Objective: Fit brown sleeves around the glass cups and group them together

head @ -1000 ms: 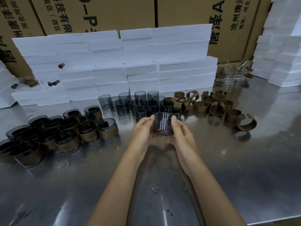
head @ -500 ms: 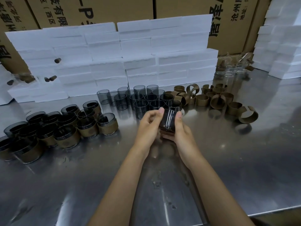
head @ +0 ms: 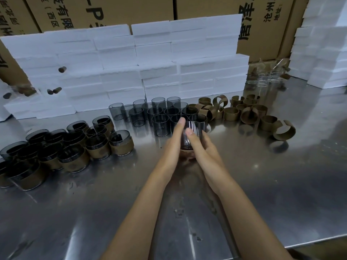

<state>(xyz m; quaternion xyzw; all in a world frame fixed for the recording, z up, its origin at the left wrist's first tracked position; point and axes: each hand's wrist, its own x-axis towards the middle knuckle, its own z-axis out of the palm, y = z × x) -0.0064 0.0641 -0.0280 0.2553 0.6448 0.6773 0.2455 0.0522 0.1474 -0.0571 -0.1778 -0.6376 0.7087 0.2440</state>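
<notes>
A dark smoked glass cup (head: 193, 131) is held between both hands above the steel table (head: 262, 184). My left hand (head: 173, 141) grips its left side with fingers stretched up along the wall. My right hand (head: 201, 149) wraps the right side and base, thumb on the front. No sleeve shows on this cup. Behind it stand several bare smoked cups (head: 159, 113). Loose brown sleeves (head: 247, 113) lie to the right. Sleeved cups (head: 75, 147) are grouped at the left.
Stacked white foam blocks (head: 150, 62) form a wall behind the cups, with cardboard cartons (head: 112, 10) above. More foam blocks (head: 323, 53) rise at the right. Clear glass cups (head: 264, 79) sit at the back right. The table's front edge runs along the lower right.
The cup has been drawn closer between my palms and my hands have closed tighter round it. My right thumb has come onto its front.
</notes>
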